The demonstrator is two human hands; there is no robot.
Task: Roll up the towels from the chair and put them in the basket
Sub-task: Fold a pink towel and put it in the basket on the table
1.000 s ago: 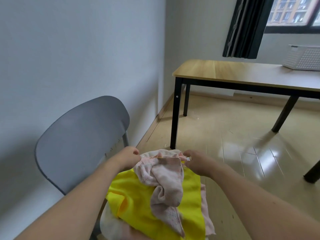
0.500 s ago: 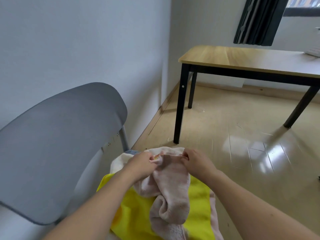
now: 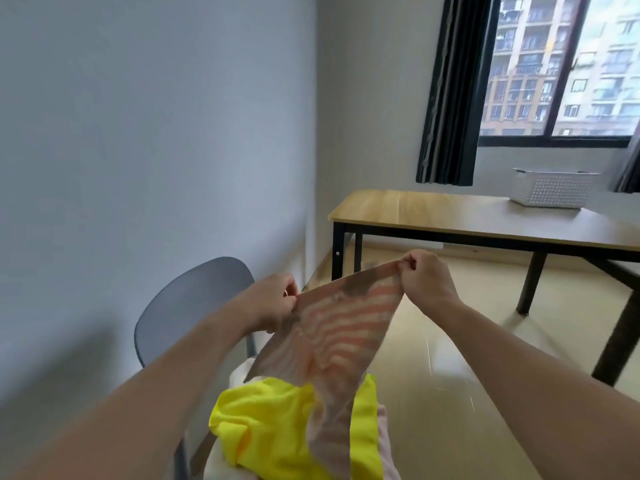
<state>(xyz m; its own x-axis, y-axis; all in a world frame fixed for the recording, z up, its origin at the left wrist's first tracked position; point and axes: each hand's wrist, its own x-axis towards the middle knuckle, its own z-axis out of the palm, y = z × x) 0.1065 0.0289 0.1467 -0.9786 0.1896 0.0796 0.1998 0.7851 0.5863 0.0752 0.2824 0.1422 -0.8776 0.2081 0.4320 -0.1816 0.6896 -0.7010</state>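
A pink striped towel (image 3: 339, 337) hangs stretched in the air between my two hands. My left hand (image 3: 273, 303) pinches its left top corner and my right hand (image 3: 422, 282) pinches its right top corner. The towel's lower end trails down onto a yellow towel (image 3: 273, 431) lying on the grey chair (image 3: 194, 306) at the lower left. A pale towel (image 3: 386, 441) shows under the yellow one. The white perforated basket (image 3: 550, 188) stands on the wooden table (image 3: 433, 213) at the right, far from both hands.
The chair stands against the grey wall on the left. The table has black legs (image 3: 337, 251) and sits under a window with a dark curtain (image 3: 450, 91). Glossy wooden floor (image 3: 450, 358) lies between chair and table.
Both hands have lifted and drawn apart, pulling the bunched pink towel up off the yellow one and spreading it flat. The view has tilted upward, bringing the basket and window into sight.
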